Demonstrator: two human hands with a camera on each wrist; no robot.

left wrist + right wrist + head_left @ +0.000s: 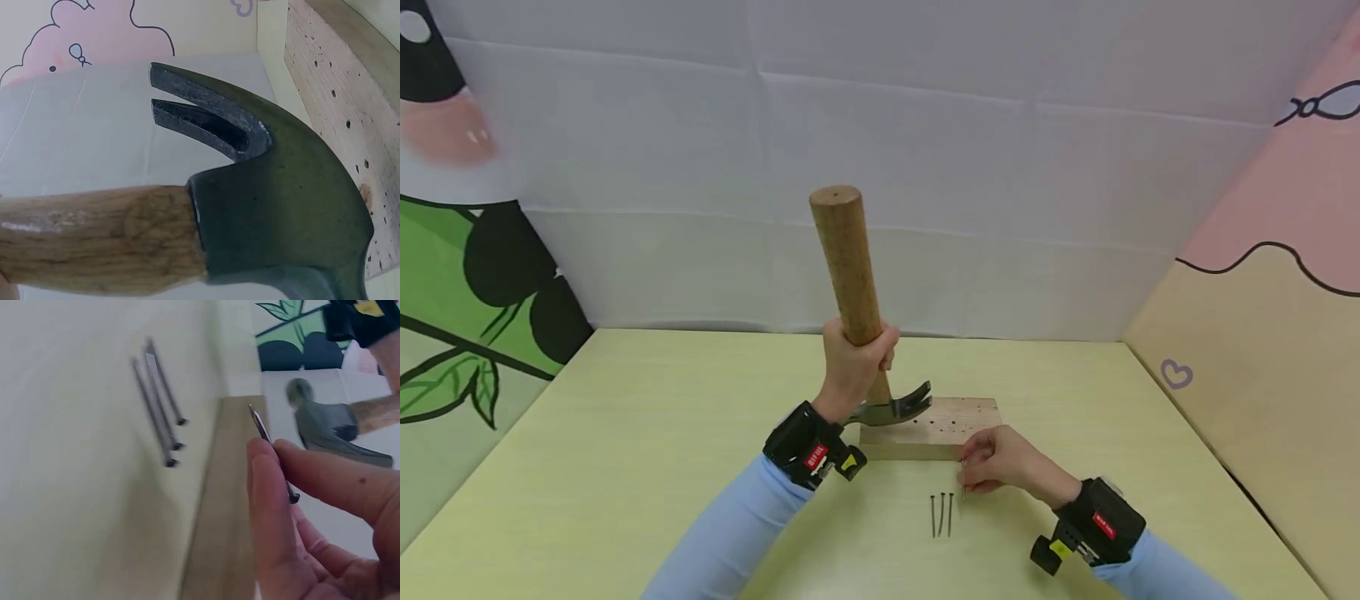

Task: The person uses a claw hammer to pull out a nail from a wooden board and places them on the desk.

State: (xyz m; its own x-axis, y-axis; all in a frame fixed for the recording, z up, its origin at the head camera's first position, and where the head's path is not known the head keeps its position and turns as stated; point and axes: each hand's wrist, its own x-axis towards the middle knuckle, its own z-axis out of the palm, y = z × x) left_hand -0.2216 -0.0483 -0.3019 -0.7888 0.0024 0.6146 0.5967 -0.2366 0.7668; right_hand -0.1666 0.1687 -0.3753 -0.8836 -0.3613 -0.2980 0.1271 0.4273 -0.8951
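Note:
My left hand (853, 365) grips a claw hammer (848, 262) low on its wooden handle, close to the head. The handle points up, and the steel head overlaps the left part of a wooden block (970, 410) in the head view. Small dark holes dot the block's top face. At the block's front right edge, my right hand (1000, 462) pinches a nail (261, 427) between thumb and fingers. In the right wrist view the nail's tip sticks out past the fingertips, its head on the other side. Three loose nails (942, 515) lie on the table just left of that hand.
The pale yellow table (647, 433) reaches back to a white cloth backdrop (895, 167). A painted panel (1262, 375) runs along the right side, and another with green leaves (445, 383) stands at the left.

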